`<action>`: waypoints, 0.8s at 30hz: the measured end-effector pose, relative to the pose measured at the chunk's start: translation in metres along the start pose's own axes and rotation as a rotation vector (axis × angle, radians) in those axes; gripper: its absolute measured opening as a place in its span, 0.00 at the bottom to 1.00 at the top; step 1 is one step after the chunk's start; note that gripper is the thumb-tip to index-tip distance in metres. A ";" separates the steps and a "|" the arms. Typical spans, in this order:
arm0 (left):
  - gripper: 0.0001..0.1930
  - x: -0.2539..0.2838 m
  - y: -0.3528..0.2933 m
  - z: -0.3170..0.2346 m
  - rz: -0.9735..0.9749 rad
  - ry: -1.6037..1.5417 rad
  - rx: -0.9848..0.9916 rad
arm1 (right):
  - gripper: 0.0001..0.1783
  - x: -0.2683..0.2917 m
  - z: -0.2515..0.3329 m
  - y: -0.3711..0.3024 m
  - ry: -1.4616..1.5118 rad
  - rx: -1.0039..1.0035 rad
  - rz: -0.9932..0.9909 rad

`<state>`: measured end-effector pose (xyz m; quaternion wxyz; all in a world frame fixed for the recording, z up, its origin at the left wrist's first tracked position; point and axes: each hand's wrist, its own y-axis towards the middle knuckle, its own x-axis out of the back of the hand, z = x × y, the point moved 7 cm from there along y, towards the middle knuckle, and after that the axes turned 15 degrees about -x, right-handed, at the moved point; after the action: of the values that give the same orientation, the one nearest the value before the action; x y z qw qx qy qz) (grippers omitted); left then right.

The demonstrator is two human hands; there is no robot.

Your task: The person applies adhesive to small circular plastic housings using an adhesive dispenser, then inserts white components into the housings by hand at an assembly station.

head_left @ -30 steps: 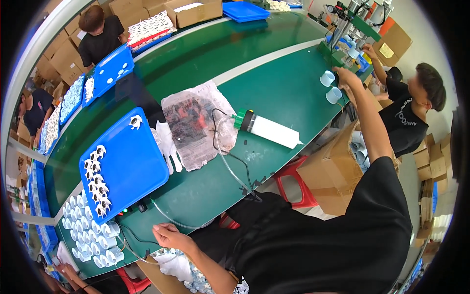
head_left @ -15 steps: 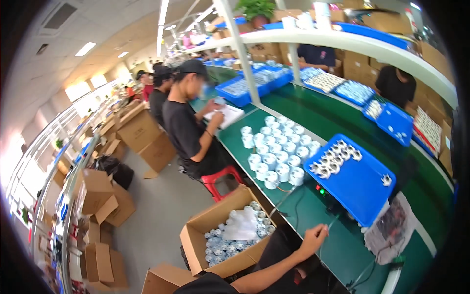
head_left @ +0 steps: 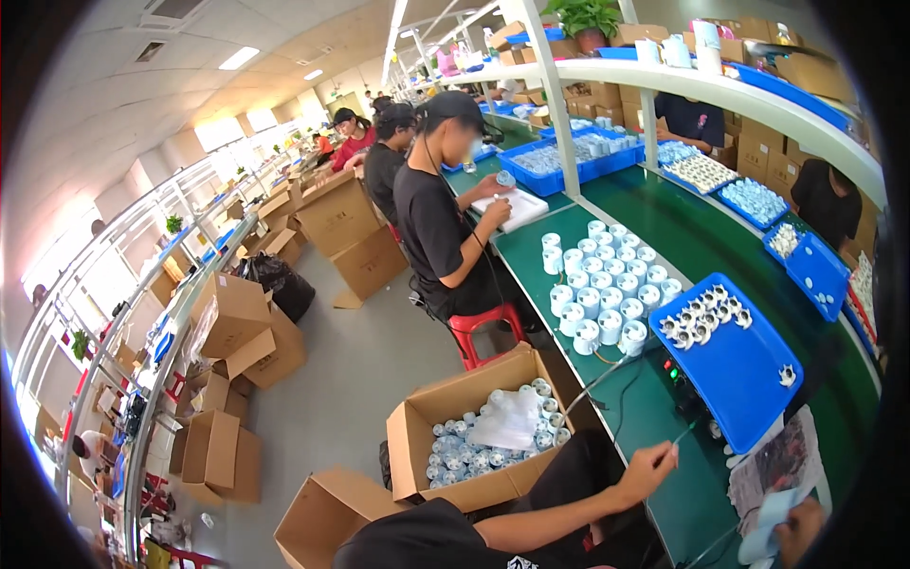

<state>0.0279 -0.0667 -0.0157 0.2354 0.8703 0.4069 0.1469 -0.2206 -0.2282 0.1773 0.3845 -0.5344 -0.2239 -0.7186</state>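
A grip at the lower right

Right of bottom centre, the bare left hand [head_left: 648, 474] has its fingers bunched narrow, with nothing visible between them. Near the lower right corner, the bare right hand [head_left: 806, 531] holds light-blue round plastic cups [head_left: 772, 517], blurred, seemingly two. An even hold around their walls, without squeezing, should serve best. Counts, left to right: one open brown cardboard box [head_left: 406, 455]; over two dozen pale-blue upright cylinders [head_left: 609, 330], overlapping; one blue rectangular plastic tray [head_left: 730, 389] bearing about a dozen clustered white claw-edged rings [head_left: 701, 334], plus one apart.
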 end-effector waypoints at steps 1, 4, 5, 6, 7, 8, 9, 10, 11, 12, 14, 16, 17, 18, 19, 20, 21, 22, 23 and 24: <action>0.12 0.003 -0.005 -0.006 0.003 -0.002 -0.063 | 0.10 -0.012 0.036 0.017 -0.105 -0.024 0.145; 0.17 -0.030 -0.023 -0.068 0.322 -0.112 -0.133 | 0.10 -0.053 0.069 0.018 -0.224 0.044 0.144; 0.27 -0.040 -0.031 -0.091 0.379 -0.160 -0.272 | 0.10 -0.067 0.068 0.017 -0.250 0.036 0.146; 0.26 -0.044 -0.034 -0.112 0.363 -0.047 -0.373 | 0.10 -0.080 0.063 0.019 -0.278 0.026 0.159; 0.28 -0.048 -0.036 -0.127 0.339 0.068 -0.470 | 0.11 -0.086 0.062 0.023 -0.266 0.042 0.115; 0.44 -0.068 -0.054 -0.103 0.558 0.039 -0.262 | 0.11 -0.094 0.059 0.028 -0.271 0.043 0.122; 0.44 -0.077 -0.064 -0.095 0.561 0.030 -0.262 | 0.11 -0.102 0.051 0.034 -0.265 -0.001 0.138; 0.44 -0.083 -0.070 -0.084 0.564 0.142 -0.243 | 0.11 -0.111 0.044 0.040 -0.262 -0.045 0.156; 0.43 -0.090 -0.074 -0.073 0.570 0.251 -0.224 | 0.11 -0.121 0.033 0.042 -0.278 -0.060 0.133; 0.49 -0.097 -0.075 -0.059 0.669 0.266 -0.119 | 0.11 -0.122 0.037 0.046 -0.281 -0.061 0.141; 0.42 -0.098 -0.070 -0.050 0.621 0.222 -0.132 | 0.12 -0.120 0.047 0.049 -0.218 -0.103 0.177; 0.42 -0.095 -0.063 -0.043 0.563 0.143 -0.128 | 0.12 -0.120 0.046 0.054 -0.164 -0.048 0.163; 0.42 -0.088 -0.060 -0.040 0.513 0.108 -0.147 | 0.12 -0.121 0.045 0.058 -0.096 0.005 0.142; 0.42 -0.086 -0.060 -0.037 0.487 0.065 -0.166 | 0.12 -0.135 0.026 0.058 -0.094 -0.016 0.147; 0.43 -0.085 -0.060 -0.035 0.528 0.082 -0.113 | 0.11 -0.141 0.009 0.058 0.057 0.029 -0.012; 0.43 -0.084 -0.058 -0.037 0.531 0.075 -0.106 | 0.12 -0.138 -0.001 0.055 0.205 0.087 -0.170; 0.44 -0.083 -0.055 -0.039 0.535 0.083 -0.130 | 0.15 -0.142 -0.011 0.056 0.204 -0.021 -0.106; 0.45 -0.080 -0.052 -0.040 0.536 0.100 -0.154 | 0.15 -0.131 0.000 0.056 0.209 -0.017 -0.102; 0.45 -0.079 -0.051 -0.041 0.534 0.110 -0.151 | 0.13 -0.126 0.010 0.057 0.110 -0.045 0.003; 0.47 -0.078 -0.048 -0.046 0.491 0.140 -0.151 | 0.13 -0.123 0.021 0.058 0.005 -0.067 0.110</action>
<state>-0.0722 -0.0869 -0.0067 0.2280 0.9107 0.1867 0.2895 -0.1459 -0.2096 0.0634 0.4057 -0.5567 -0.1691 -0.7049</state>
